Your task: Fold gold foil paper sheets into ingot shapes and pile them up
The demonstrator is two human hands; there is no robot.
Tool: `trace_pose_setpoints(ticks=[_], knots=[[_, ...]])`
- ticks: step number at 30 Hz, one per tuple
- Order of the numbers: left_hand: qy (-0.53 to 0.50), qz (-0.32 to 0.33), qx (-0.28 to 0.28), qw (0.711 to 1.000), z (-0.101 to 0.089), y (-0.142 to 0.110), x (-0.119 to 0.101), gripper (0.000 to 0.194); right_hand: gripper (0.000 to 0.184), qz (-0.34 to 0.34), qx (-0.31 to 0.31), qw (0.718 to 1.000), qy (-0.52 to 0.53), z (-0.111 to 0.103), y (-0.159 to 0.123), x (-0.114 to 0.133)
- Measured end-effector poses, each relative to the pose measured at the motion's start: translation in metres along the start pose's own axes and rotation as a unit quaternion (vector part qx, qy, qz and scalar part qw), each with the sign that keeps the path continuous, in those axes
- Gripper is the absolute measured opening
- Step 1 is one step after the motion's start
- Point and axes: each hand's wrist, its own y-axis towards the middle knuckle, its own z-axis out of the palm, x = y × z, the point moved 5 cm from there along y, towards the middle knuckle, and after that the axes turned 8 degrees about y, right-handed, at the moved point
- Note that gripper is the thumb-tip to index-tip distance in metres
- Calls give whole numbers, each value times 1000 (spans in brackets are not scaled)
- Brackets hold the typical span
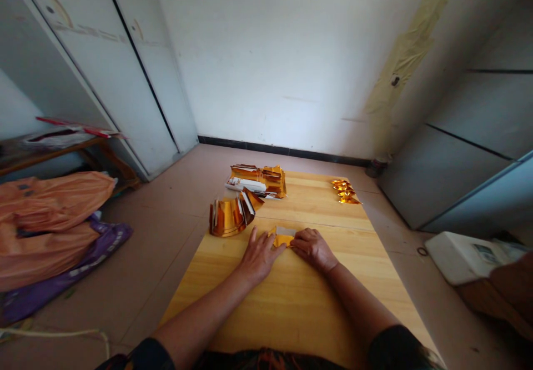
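Note:
A small sheet of gold foil paper point(283, 238), partly folded with a silver patch showing, lies on the wooden table point(291, 303). My left hand point(259, 256) rests flat on the table with fingers spread, its thumb touching the paper's left edge. My right hand point(313, 247) presses down on the paper's right side with curled fingers. A curled stack of gold sheets point(230, 214) stands just beyond my left hand. Further back lies a pile of gold and white sheets point(260, 181). Several small folded gold pieces point(345, 191) sit at the far right of the table.
Orange bags point(45, 220) and a purple bag point(87, 259) lie on the floor at left, under a low shelf point(62, 148). A white cabinet door point(108, 64) stands behind them. A white device point(466, 253) sits on a surface at right, near grey panels point(466, 164).

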Motion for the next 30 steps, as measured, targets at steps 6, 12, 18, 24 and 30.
trace_pose_setpoints(ticks=[6, 12, 18, 24, 30], knots=[[23, 12, 32, 999, -6, 0, -1, 42, 22, 12, -3, 1000, 15, 0, -1, -3], [24, 13, 36, 999, -6, 3, -3, 40, 19, 66, 22, 995, 70, 6, 1, -16], [18, 25, 37, 999, -6, 4, -3, 41, 17, 71, 51, 991, 99, 11, 12, -21], [13, 16, 33, 999, -4, 1, -2, 41, 14, 37, 49, 991, 120, 7, 15, -20], [24, 18, 24, 999, 1, -1, -2, 46, 17, 63, 11, 991, 122, 10, 12, -23]])
